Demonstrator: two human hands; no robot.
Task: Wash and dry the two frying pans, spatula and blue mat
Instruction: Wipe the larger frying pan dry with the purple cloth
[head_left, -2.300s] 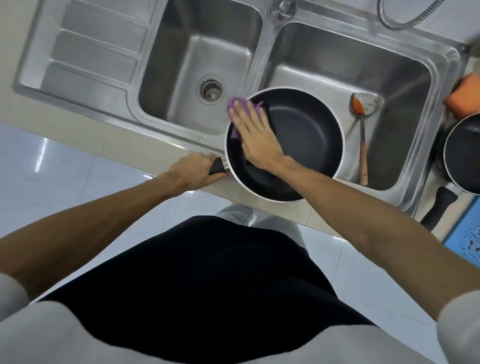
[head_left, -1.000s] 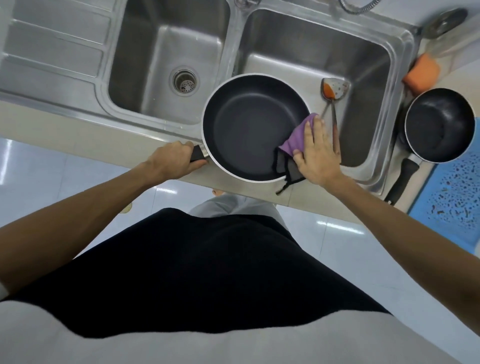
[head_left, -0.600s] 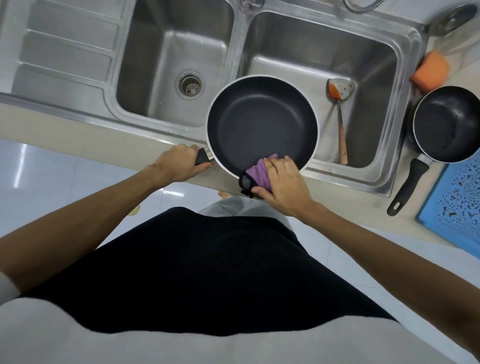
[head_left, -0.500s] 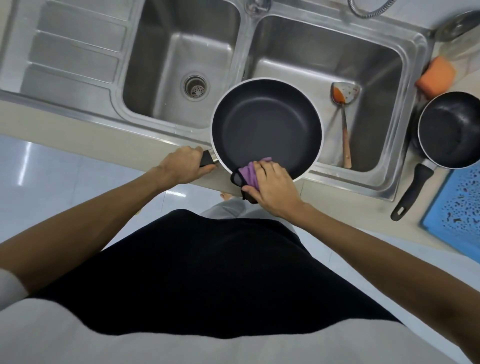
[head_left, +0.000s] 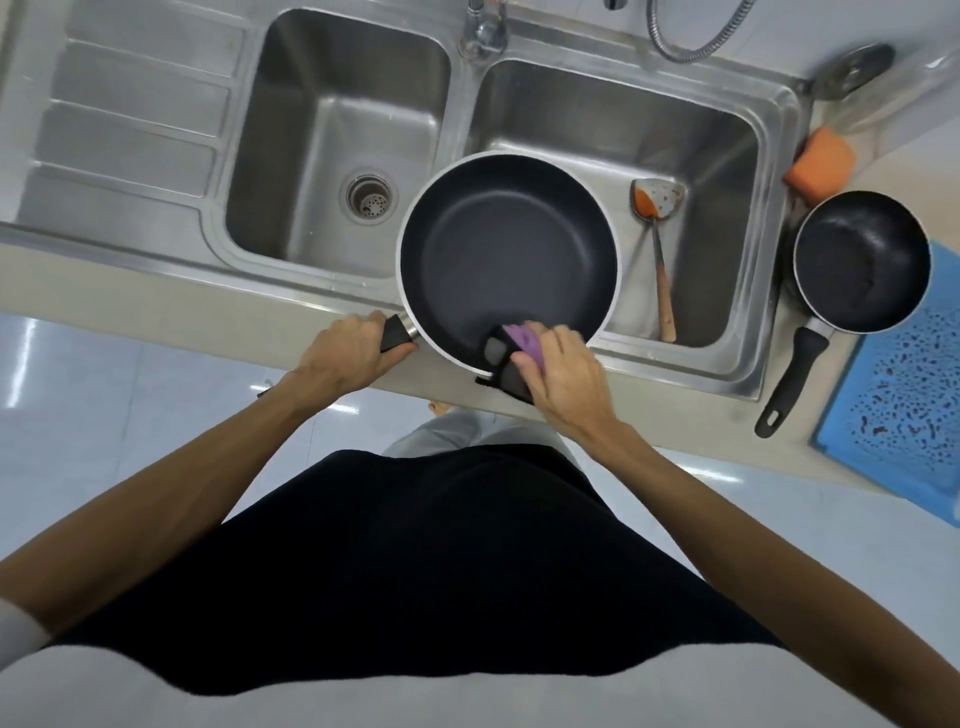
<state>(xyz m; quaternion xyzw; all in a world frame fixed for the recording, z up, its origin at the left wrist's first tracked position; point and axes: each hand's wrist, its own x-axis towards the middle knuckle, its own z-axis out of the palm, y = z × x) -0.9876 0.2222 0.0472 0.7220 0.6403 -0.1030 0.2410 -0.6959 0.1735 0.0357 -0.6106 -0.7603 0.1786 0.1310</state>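
The right hand (head_left: 563, 376) has its fingers curled around a purple and black cloth (head_left: 511, 351), pressing it against the near rim of a large black frying pan (head_left: 506, 249). The left hand (head_left: 345, 353) is wrapped tightly around that pan's short black handle (head_left: 397, 332), just to the pan's left. The large pan, held over the steel double sink (head_left: 779, 291) across its front edge, has only the cloth inside it. In the basin to the pan's right lies a metal spatula (head_left: 657, 234), its blade smeared orange and its handle pointing toward the person. The basin to the pan's left shows only its drain (head_left: 370, 196). Farther right of the pan, on the counter, a smaller black frying pan (head_left: 860, 262) partly overlaps a blue mat (head_left: 904, 395) spotted with dark marks, and an orange sponge (head_left: 821, 163) sits behind it.
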